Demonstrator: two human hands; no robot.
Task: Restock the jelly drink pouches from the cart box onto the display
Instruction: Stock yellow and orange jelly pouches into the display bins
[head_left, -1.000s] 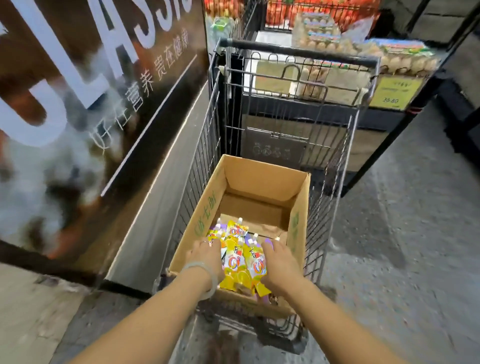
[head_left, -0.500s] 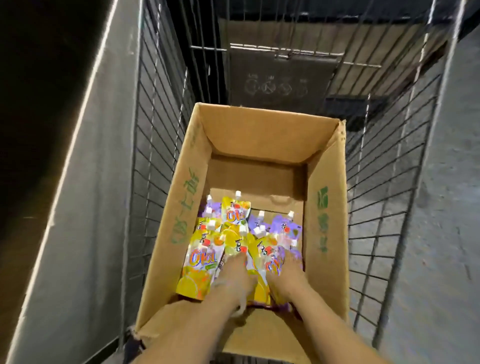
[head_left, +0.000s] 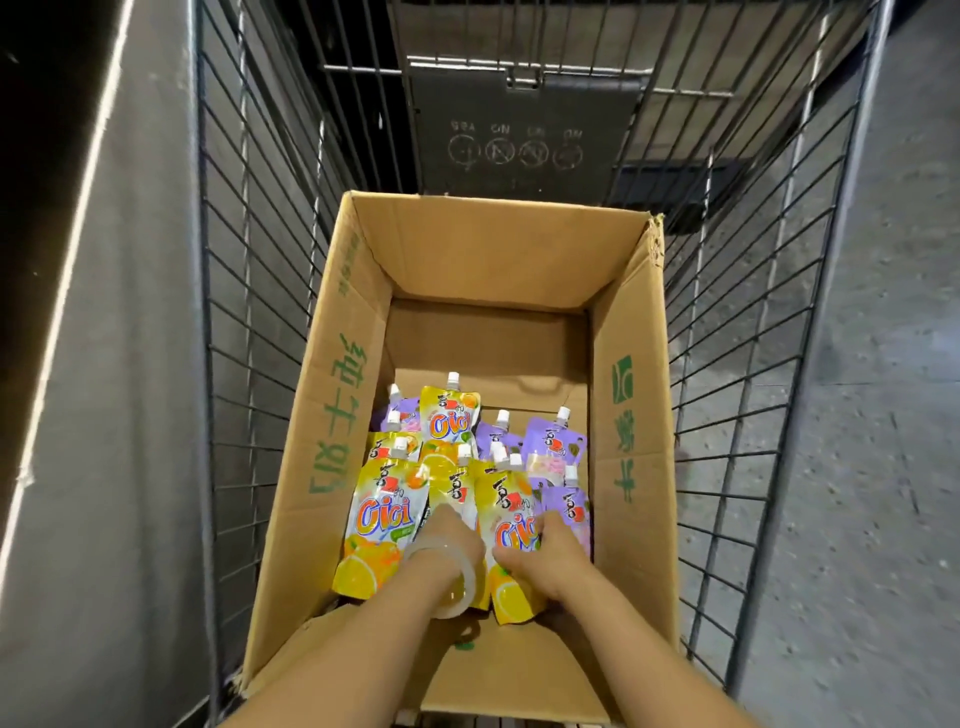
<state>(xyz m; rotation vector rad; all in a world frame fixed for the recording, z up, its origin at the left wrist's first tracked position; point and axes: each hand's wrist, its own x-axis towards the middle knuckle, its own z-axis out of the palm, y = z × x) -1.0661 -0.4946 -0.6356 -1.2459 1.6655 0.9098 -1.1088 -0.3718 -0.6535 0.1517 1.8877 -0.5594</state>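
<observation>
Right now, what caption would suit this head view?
Both hands reach among yellow and purple pouches in a cart's box.

Both hands, left (head_left: 451, 530) and right (head_left: 551, 546), reach forward, fingers curled down.

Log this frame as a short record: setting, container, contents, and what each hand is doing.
setting: wire shopping cart on a grey floor
container: open brown cardboard box with green print, inside the cart
contents: yellow orange-flavour spouted pouches and purple spouted pouches, piled at the near end; far end bare
left hand: down among the yellow pouches, clear bangle on wrist; grasp hidden
right hand: fingers curled over a yellow pouch edge
display: not in view
</observation>
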